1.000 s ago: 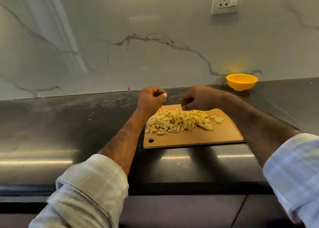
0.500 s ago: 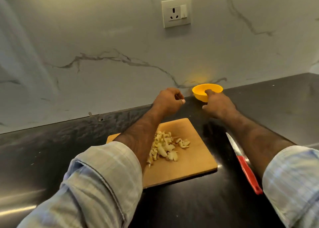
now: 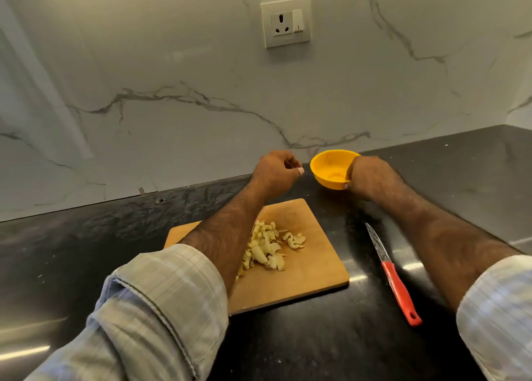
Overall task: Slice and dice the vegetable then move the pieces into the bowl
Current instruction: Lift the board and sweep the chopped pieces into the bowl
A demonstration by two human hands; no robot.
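The cutting looks finished: a heap of pale yellow diced pieces (image 3: pixel 267 248) lies on the wooden cutting board (image 3: pixel 311 274), partly hidden behind the left forearm, and no whole vegetable shows anywhere. The red-handled knife (image 3: pixel 394 277) lies set down on the dark counter (image 3: pixel 359 346) just to the right of the board, touched by neither hand, which fits the slicing and dicing being over.

What is left is the transfer. The orange bowl (image 3: pixel 331 169) sits beyond the far right corner of the board, close to the marble wall, and its inside looks bare (a pale glint at the bottom reads as reflection, though a stray piece cannot be ruled out). All the pieces that show are on the board, none in the bowl.

The right hand (image 3: pixel 371 177) grasps the bowl at its right rim, thumb inside and fingers wrapped on the outer wall, and the bowl seems tipped toward the board. The left hand (image 3: pixel 275 171) is clenched just left of the bowl, above the counter; whether it holds a few pieces inside the fist cannot be told.

So my judgement is that 2 of the 3 parts are done, and the last one, moving the pieces, is barely begun: the bowl likely needs bringing to the board's edge so the heap can be swept or lifted in
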